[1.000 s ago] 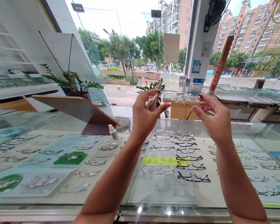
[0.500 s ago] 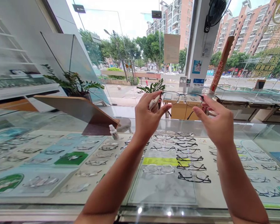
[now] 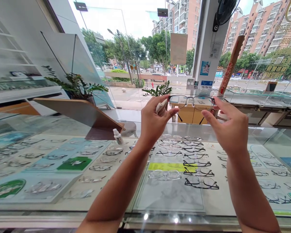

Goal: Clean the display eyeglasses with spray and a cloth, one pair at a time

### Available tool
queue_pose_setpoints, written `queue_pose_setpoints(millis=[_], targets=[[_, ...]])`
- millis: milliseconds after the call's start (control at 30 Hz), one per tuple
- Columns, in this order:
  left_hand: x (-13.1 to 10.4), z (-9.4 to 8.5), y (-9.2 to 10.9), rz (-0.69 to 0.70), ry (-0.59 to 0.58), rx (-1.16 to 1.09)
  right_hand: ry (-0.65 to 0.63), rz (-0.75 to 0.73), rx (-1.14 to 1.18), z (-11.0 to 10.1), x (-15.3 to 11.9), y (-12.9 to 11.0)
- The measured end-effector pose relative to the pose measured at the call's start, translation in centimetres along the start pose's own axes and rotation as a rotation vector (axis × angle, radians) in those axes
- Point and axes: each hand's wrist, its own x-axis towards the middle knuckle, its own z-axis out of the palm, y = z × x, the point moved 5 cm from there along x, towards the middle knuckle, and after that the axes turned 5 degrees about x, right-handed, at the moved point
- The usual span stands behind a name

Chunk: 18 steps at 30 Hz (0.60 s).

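A pair of eyeglasses (image 3: pixel 190 98) with a dark thin rim is held up at arm's length above the glass counter. My left hand (image 3: pixel 154 119) pinches its left corner between finger and thumb. Tucked in that same hand is a crumpled white cloth (image 3: pixel 161 107). The fingers of my right hand (image 3: pixel 230 124) grip the right corner of the eyeglasses. Both temple tips hang below the lenses. Beneath my hands, rows of spectacle frames (image 3: pixel 197 163) lie under the counter's glass.
The glass display counter (image 3: pixel 169 202) stretches across the front. A small white spray bottle (image 3: pixel 117 136) stands on it left of my arm, near a tilted wooden board (image 3: pixel 77 111). Potted plants (image 3: pixel 81 85) and another counter (image 3: pixel 189 115) stand beyond, before the shop window.
My right hand has shifted slightly right, and the eyeglasses are turned a little, with the right side farther out. The left hand keeps its hold with the cloth.
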Motion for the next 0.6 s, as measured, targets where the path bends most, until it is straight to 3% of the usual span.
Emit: queue_pose_setpoints(millis=[300, 467, 600], targets=[[0.0, -1.0, 1.5, 0.119, 0.115, 0.1, -0.124, 0.13, 0.046, 0.9, 0.5, 2.0], [-0.1, -1.4, 1.9, 0.153, 0.131, 0.118, -0.062, 0.008, 0.08, 1.2, 0.6, 1.7], [0.1, -0.8, 0.7, 0.106, 0.104, 0.019, 0.044, -0.11, 0.001, 1.7, 0.1, 0.4]])
